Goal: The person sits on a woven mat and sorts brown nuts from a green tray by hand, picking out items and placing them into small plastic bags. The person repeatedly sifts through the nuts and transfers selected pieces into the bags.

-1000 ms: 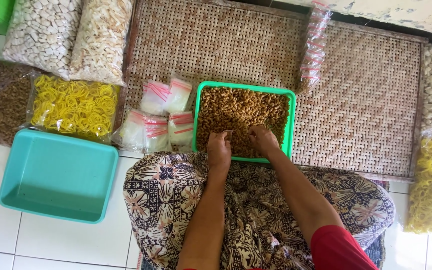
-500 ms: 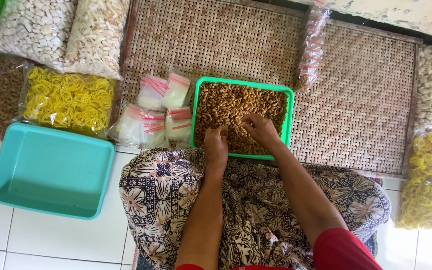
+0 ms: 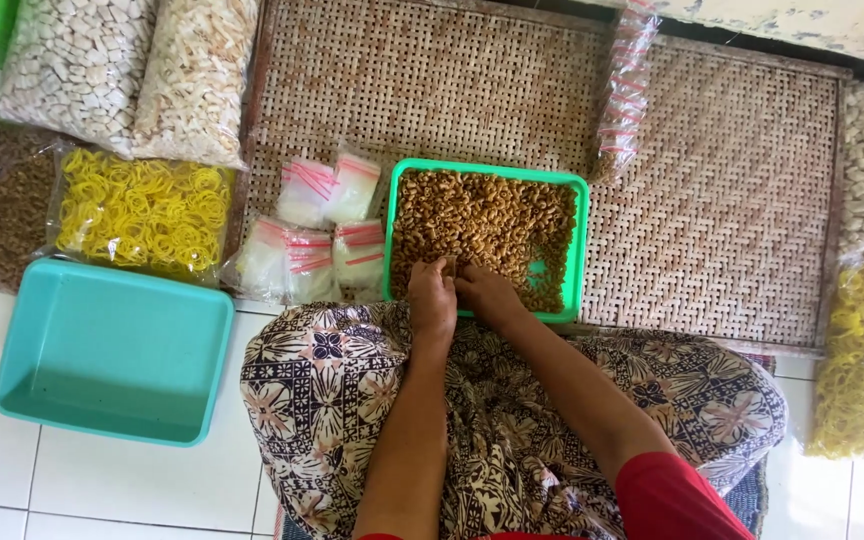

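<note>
Patterned brown-and-cream skirt (image 3: 512, 420) is filling the near foreground, lap at 6 o'clock. Both forearms are running up from it toward 12. Left hand (image 3: 432, 300) and right hand (image 3: 487, 295) are sitting side by side, nearly touching, at the near rim of the green tray (image 3: 580, 240). Fingers on both are curling down into the brown snack pieces (image 3: 487, 220); can't tell whether either is actually pinching any. Tray is lying on the woven mat (image 3: 722, 200), dead ahead at 12. Small clear zip bags (image 3: 322, 235) with red strips are stacking up just beside the tray at 10. Empty turquoise tub (image 3: 112, 350) is sitting on the white tiles at 9. Yellow ring crackers bag (image 3: 142, 210) is lying beyond it, two pale cracker sacks (image 3: 132, 70) farther out at 11.
</note>
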